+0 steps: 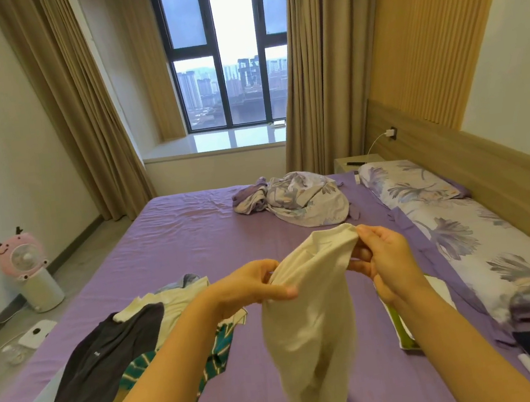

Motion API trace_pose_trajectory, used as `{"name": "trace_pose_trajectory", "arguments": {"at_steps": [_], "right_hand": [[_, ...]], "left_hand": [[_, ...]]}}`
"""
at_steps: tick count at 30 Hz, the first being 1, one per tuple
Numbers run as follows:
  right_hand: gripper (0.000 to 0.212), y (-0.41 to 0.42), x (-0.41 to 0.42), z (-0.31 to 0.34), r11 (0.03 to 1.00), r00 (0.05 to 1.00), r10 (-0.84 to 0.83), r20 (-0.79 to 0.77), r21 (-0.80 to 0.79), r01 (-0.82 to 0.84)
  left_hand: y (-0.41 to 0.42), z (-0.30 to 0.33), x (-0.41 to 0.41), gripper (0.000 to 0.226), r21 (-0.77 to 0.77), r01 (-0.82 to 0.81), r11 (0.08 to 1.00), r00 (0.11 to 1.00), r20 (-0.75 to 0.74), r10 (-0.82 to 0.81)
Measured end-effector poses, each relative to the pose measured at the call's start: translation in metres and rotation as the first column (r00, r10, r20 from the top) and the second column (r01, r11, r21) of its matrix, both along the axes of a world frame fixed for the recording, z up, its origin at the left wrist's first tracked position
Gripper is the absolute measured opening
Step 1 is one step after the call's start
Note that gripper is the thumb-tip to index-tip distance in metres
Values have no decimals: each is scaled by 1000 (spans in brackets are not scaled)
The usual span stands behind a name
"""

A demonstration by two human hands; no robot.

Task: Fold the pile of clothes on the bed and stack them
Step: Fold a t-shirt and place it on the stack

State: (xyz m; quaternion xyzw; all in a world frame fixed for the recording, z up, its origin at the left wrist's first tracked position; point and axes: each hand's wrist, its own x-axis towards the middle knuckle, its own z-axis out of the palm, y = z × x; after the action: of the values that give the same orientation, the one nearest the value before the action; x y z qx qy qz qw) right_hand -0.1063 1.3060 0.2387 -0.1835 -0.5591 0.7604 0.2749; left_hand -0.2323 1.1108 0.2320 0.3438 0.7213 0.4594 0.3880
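Pinching cream garment [307, 312] aloft, left hand [250, 286], right hand [384, 259], above bed [194, 236]

we see pink fan [20, 256] on floor at left, beige curtains [79, 116] flanking window [225, 55], floral pillow [411, 182] by headboard.

No text, label, brand or number can be read anywhere. The one mark of that kind is a tiny pale patch on the dark grey garment [90, 366], which lies left of the cream garment [308, 322] held up over the purple bed [194, 236]; the patch is too small and blurred to make out. The floral pillows [454, 227], to the right of that cream garment, carry only a leaf pattern and no writing.
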Motion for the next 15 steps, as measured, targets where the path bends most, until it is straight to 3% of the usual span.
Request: {"name": "trace_pose_trajectory", "arguments": {"at_steps": [2,5,7,9,11,13,15], "right_hand": [[20,-1,0,-6,999,999,31,33,28,-32],[18,-6,0,-18,975,991,74,113,201,-96],[14,-12,2,-23,951,993,80,86,292,-102],[23,-20,8,-27,912,990,143,10,386,-136],[38,-29,14,-31,790,977,207,58,579,-202],[27,-34,15,-33,642,984,140,108,747,-173],[25,-31,9,-27,641,997,32,68,764,-72]], "left_hand": [[-4,-9,-1,38,6,-66,998,997,29,66],[6,-10,6,26,137,-295,946,939,223,261],[25,-4,9,17,198,-417,887,882,324,342],[43,7,10,21,203,-524,827,803,441,401],[55,20,10,28,200,-553,809,733,578,358],[57,31,10,33,238,-520,821,706,660,256],[55,36,9,35,333,-479,812,719,679,146]]}}
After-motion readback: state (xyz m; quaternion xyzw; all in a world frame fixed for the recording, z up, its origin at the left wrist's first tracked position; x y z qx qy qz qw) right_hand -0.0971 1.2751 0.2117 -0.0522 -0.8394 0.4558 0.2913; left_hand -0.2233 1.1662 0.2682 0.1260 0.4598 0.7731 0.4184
